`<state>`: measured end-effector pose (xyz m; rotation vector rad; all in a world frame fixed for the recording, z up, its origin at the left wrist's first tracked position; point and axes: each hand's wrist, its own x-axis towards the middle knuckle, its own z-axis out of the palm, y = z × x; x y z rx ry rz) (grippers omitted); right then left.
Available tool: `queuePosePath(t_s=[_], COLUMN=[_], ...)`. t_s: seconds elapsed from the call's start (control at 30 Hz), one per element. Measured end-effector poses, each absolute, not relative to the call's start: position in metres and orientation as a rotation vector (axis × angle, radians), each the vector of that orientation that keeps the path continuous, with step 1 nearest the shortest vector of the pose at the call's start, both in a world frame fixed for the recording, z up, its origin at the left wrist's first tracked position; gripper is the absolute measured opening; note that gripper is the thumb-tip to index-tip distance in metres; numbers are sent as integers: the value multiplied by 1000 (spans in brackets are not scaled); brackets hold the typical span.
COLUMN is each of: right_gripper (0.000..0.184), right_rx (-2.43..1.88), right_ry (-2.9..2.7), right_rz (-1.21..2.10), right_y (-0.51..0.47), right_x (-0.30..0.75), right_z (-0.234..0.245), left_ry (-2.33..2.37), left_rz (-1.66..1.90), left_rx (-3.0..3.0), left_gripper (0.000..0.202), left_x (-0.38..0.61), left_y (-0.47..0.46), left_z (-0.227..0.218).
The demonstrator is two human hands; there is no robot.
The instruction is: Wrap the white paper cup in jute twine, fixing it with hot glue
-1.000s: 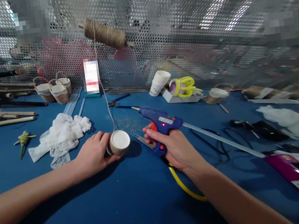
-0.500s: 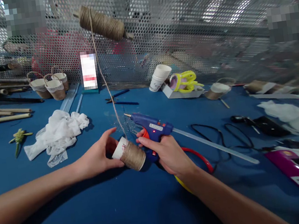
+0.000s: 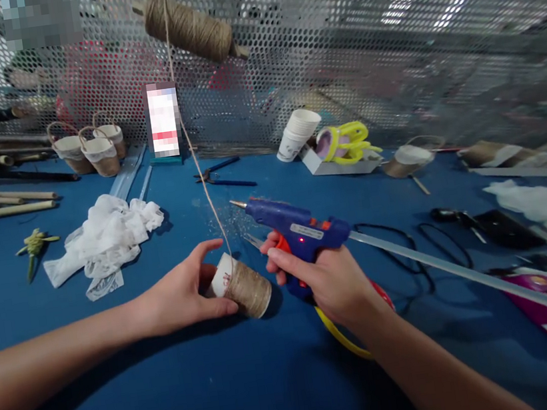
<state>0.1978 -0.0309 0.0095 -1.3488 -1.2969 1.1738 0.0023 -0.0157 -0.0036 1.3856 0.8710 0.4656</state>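
Observation:
My left hand (image 3: pixel 191 290) grips a paper cup (image 3: pixel 249 287) by its bare white end, thumb below and fingers behind. Brown twine is wound round much of the cup, which lies tilted just above the blue table. From it a strand of twine (image 3: pixel 204 186) runs up to the twine spool (image 3: pixel 190 28) on a rod at the mesh. In my right hand (image 3: pixel 331 278) is a blue glue gun (image 3: pixel 289 224), its fingers round the handle by the orange trigger. Its metal nozzle points left, beyond the cup and apart from it. A long clear glue stick (image 3: pixel 443 267) sticks out behind.
Pliers (image 3: pixel 223 173) lie behind the cup. White lace fabric (image 3: pixel 106 237) and several small twine-covered baskets (image 3: pixel 100 157) are on the left. Stacked paper cups (image 3: pixel 297 136) and yellow-handled scissors (image 3: pixel 346 141) stand at the back. A black cable (image 3: pixel 411 257) and purple power strip (image 3: pixel 544 310) lie right.
The glue gun has moved right and closer to me, away from the cup, and looks larger. The cup stays in my left hand, shifted slightly right. The view has tilted a little.

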Motion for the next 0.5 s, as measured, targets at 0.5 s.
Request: queuePosePath(t_s=[0.5], right_gripper=[17], right_rx=[-1533], right_ry=[-1469], right_rz=[1013], right_y=[-43], right_x=[220], right_z=[30], left_ry=[884], left_rz=[648], left_rx=[1463], left_gripper=[17], left_x=[3], left_y=[5], left_z=[-4])
